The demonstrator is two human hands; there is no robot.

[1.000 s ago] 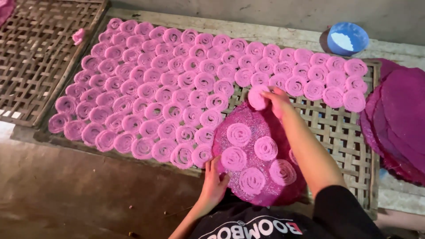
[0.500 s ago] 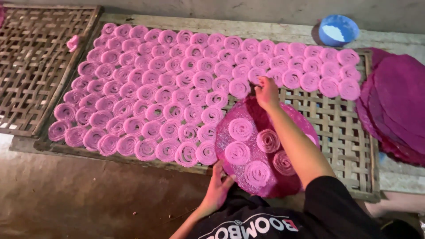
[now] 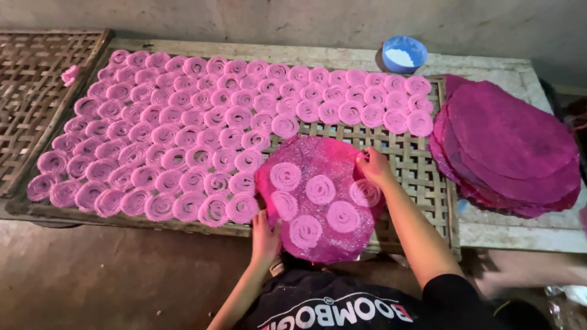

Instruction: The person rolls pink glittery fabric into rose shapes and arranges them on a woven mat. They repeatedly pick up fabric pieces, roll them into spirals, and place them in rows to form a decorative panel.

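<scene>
Since the earlier frame, the right hand [image 3: 374, 168] is drawn back from the rows of spirals to the upper right edge of the round pink disc [image 3: 318, 195]. Its fingers are bent over that edge, close above one spiral [image 3: 365, 192], but it cannot be told whether anything is gripped. The disc is held at its lower left edge by the left hand [image 3: 266, 235], with the fingers closed on the rim. The disc is carried above the near edge of the bamboo rack [image 3: 422, 177], and six spirals are seen on it. Many pink spirals [image 3: 183, 128] are laid in rows over the rack's left and far parts. A stack of pink sheets [image 3: 507, 146] is placed at the right edge, and a blue bowl [image 3: 403, 54] near the far edge.
</scene>
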